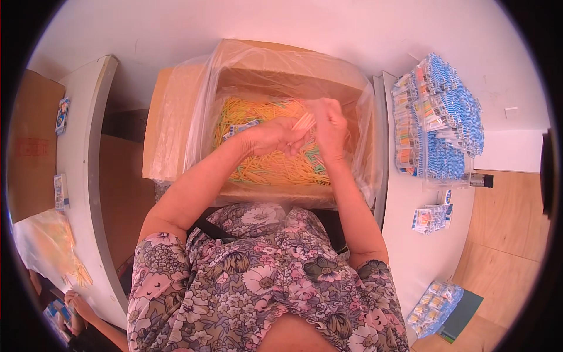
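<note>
A cardboard box (176, 94) lined with a clear plastic bag (193, 117) stands in front of me, filled with many thin yellow, orange and green sticks (264, 167). Both my hands are inside it, close together above the pile. My left hand (271, 136) grips a small bundle of pale sticks (305, 121). My right hand (329, 126) closes on the same bundle from the right. A small blue-and-white packet (239, 128) lies on the sticks just left of my left hand.
A white table (410, 246) on my right holds a large heap of blue-and-white packets (440, 123), a smaller stack (431, 217) and a bagged bunch (433, 306). A white curved table (82, 193) on my left carries two small packets. Another person's hand (79, 305) shows at lower left.
</note>
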Available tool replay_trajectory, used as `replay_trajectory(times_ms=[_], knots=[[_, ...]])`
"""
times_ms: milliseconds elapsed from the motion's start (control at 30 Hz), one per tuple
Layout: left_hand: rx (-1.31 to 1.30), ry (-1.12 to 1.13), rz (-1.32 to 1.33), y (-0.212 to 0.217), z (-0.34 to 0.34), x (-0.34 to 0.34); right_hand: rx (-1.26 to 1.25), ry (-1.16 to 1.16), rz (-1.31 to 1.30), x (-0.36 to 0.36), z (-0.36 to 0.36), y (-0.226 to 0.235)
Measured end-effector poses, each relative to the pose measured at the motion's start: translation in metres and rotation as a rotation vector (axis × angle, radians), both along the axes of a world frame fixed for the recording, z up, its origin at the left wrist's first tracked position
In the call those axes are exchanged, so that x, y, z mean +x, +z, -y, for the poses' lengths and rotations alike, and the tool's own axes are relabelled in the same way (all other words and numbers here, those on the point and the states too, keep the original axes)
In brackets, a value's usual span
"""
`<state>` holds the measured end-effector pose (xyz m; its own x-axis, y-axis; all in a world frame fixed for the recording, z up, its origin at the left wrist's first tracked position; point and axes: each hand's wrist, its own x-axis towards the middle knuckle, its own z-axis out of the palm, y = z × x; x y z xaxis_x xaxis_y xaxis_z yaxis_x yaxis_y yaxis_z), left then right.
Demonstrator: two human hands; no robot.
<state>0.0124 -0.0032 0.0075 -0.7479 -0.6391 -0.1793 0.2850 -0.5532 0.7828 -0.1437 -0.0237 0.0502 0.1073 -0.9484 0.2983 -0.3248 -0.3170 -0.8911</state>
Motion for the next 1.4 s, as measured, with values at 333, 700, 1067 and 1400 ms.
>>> replay_trajectory(times_ms=[333, 700, 1067, 1400], knots=[[0.034, 0.239, -0.018, 0.009, -0.003, -0.009, 0.318, -0.002, 0.198, -0.001, -0.011, -0.041], [-0.152, 0.080, 0.224, 0.003, -0.004, -0.004, 0.003, 0.080, -0.500, 0.005, -0.001, -0.007], [-0.947, 0.107, 1.646, -0.032, 0.002, 0.044, 0.050, 0.404, -0.741, -0.045, -0.027, -0.028], [-0.875, -0.156, 1.808, -0.039, 0.008, 0.048, 0.137, 0.476, -0.770, -0.050, -0.041, -0.021]])
